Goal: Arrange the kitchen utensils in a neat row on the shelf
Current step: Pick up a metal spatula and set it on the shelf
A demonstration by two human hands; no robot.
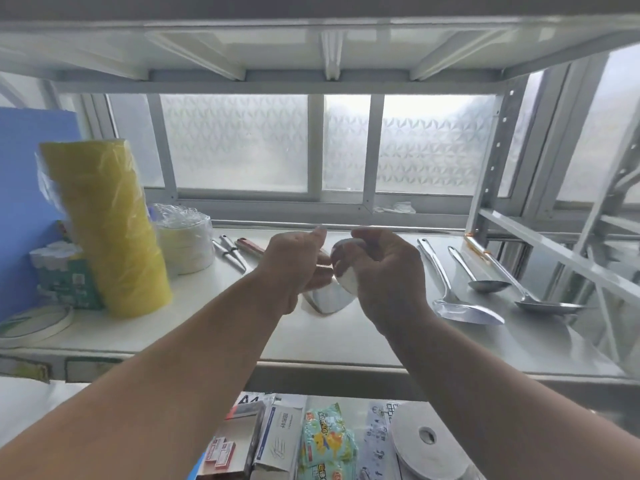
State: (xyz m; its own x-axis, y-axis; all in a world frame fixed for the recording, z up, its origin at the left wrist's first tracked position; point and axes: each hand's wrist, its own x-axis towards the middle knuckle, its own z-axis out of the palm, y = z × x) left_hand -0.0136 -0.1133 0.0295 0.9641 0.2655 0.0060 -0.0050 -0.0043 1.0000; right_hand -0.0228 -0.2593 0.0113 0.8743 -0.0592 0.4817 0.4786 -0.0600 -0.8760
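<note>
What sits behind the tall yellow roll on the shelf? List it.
Behind the yellow roll stand a blue board and, to its right, a plastic-wrapped stack of white tape rolls. A tissue pack sits beside its left. Whatever the roll covers cannot be seen.

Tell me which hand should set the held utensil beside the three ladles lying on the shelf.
Right hand, probably. It grips the utensil's shiny bowl and sits nearer the ladles, which lie to its right on the shelf. The left hand would have to cross over.
</note>
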